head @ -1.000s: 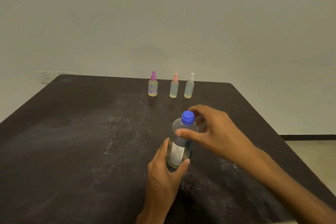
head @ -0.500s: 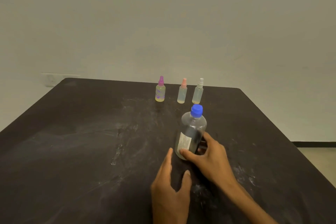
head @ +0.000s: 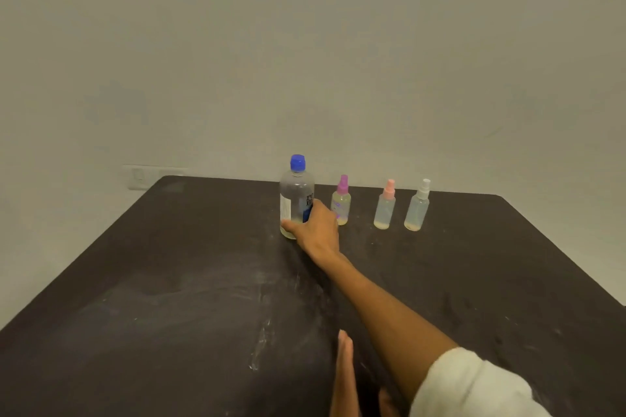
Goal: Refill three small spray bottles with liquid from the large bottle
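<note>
Only blurred, unreadable print on the large bottle's label (head: 308, 203).

A dark table (head: 169, 281), scuffed with pale smears, carries four upright bottles in a row near its far edge. The large bottle (head: 295, 200), clear with a blue cap, stands leftmost. To its right stand three small spray bottles: the purple-topped one (head: 341, 200) just beside it, then the pink-topped one (head: 385, 205) and the white-topped one (head: 418, 206), set apart from each other.
</note>
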